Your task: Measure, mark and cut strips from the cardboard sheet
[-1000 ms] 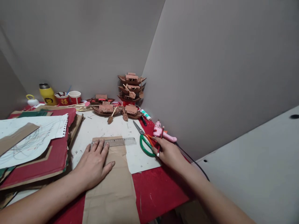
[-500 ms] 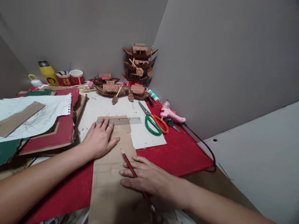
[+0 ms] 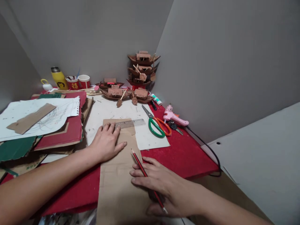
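A long strip of brown cardboard runs away from me over the table's front edge. My left hand lies flat near its far end, fingers spread, fingertips on a clear ruler. The ruler lies across the strip, its right end reaching past it, its left part under my fingers. Over the right side of the strip, my right hand has a red and black pencil between thumb and fingers. The pencil's point faces away from me. Scissors with one green and one orange handle lie right of the ruler.
Brown model boats stand at the back, some stacked in the corner. A pink glue gun with a black cord lies at right. Cardboard sheets and paper are piled at left. Cups and a yellow bottle line the wall.
The view has swung a little left, so everything appears further right. The ruler is slightly more tilted, its right end further away. My right thumb now shows by the pencil's back end.
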The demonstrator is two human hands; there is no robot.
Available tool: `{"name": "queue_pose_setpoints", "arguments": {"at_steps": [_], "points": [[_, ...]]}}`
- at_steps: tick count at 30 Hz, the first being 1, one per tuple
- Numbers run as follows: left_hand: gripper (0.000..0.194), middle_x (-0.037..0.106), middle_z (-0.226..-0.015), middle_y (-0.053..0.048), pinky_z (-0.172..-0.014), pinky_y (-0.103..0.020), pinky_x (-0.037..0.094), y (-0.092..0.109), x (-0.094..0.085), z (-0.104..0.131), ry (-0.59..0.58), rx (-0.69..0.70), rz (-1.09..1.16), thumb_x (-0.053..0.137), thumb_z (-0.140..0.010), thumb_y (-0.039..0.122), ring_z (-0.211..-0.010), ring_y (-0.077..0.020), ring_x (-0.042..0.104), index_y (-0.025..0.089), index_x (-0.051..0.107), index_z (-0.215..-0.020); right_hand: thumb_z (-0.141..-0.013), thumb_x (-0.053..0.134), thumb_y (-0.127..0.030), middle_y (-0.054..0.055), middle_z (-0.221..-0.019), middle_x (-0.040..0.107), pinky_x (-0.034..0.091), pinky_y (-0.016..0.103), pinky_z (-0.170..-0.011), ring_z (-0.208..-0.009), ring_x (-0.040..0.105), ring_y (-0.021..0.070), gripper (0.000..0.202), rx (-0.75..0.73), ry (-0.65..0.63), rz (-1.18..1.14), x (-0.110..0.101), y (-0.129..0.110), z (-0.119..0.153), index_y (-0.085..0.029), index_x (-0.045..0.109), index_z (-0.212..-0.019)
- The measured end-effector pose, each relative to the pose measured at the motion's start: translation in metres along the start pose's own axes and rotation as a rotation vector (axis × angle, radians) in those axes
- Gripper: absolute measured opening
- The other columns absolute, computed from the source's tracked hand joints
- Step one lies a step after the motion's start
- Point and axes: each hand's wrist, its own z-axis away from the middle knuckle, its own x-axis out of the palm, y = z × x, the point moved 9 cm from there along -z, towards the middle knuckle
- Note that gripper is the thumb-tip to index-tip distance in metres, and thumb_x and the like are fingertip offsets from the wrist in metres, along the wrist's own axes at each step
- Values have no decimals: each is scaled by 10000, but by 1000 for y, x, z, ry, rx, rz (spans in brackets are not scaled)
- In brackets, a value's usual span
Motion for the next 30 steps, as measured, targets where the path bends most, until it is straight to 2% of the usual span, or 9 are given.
{"name": "queue_pose_setpoints", "arguments": {"at_steps": [2, 4, 6, 8, 11, 14, 16, 23, 30], "points": [[702, 484, -1418, -216, -1019, -487, 331, 3, 0, 1, -3, 6, -5, 405, -910, 583, -1264, -370, 442, 93, 446, -1410, -869, 635, -289, 128, -1212, 666, 382, 434, -1050, -1164, 582, 233, 498, 36, 112, -18, -21, 6, 0, -212, 498, -1342], [701, 488, -1415, -230, -1050, -515, 291, 5, 1, 2, -12, 18, -21, 394, -917, 576, -1267, -380, 449, 81, 451, -1410, -907, 555, -174, 102, -1084, 703, 501, 336, -878, -1002, 643, 190, 381, 75, 301, -20, -51, 17, -3, -225, 544, -1284], [704, 483, -1420, -236, -1080, -535, 247, 5, 3, 1, -19, 27, -40, 390, -918, 575, -1281, -388, 447, 82, 448, -1417, -922, 515, -142, 85, -1034, 713, 525, 291, -788, -930, 660, 175, 323, 125, 501, 15, -80, 35, -8, -235, 583, -1224], [706, 453, -1446, -238, -1094, -539, 230, 5, 3, 1, -9, 36, -47, 396, -916, 576, -1306, -397, 427, 90, 444, -1426, -924, 527, -177, 88, -1051, 715, 527, 311, -811, -937, 671, 188, 280, 186, 618, 86, -101, 59, -19, -229, 606, -1188], [686, 450, -1445, -245, -1084, -546, 259, 7, 0, 0, 20, 56, -36, 410, -918, 556, -1307, -407, 422, 82, 472, -1410, -891, 579, -238, 120, -1072, 707, 518, 394, -858, -978, 658, 239, 321, 243, 530, 193, -108, 99, -47, -195, 609, -1208], [651, 553, -1342, -248, -1021, -544, 361, 9, 0, 0, 13, 61, -25, 413, -931, 515, -1209, -396, 508, 55, 500, -1385, -834, 654, -248, 153, -1136, 678, 488, 463, -916, -1066, 615, 287, 437, 334, 316, 253, -97, 136, -67, -181, 590, -1262], [645, 560, -1328, -263, -984, -535, 413, 11, 2, 0, -14, 57, -19, 422, -935, 488, -1179, -404, 531, 32, 492, -1386, -836, 657, -235, 167, -1142, 667, 486, 459, -920, -1065, 609, 290, 447, 364, 245, 244, -91, 152, -71, -161, 586, -1272], [673, 330, -1478, -294, -1071, -599, 333, 12, 21, -3, -182, 70, 61, 402, -944, 462, -1355, -464, 320, 28, 367, -1456, -916, 567, -218, 142, -943, 644, 515, 403, -785, -903, 602, 261, 341, 243, 280, 234, -85, 167, -68, -122, 590, -1243], [752, 162, -1515, -290, -1078, -667, 226, 6, 31, -12, -276, 45, 137, 511, -880, 491, -1392, -455, 112, 94, 312, -1488, -948, 524, -238, 123, -911, 634, 493, 377, -715, -835, 566, 247, 306, 149, 335, 301, -84, 167, -63, -143, 582, -1233]]}}
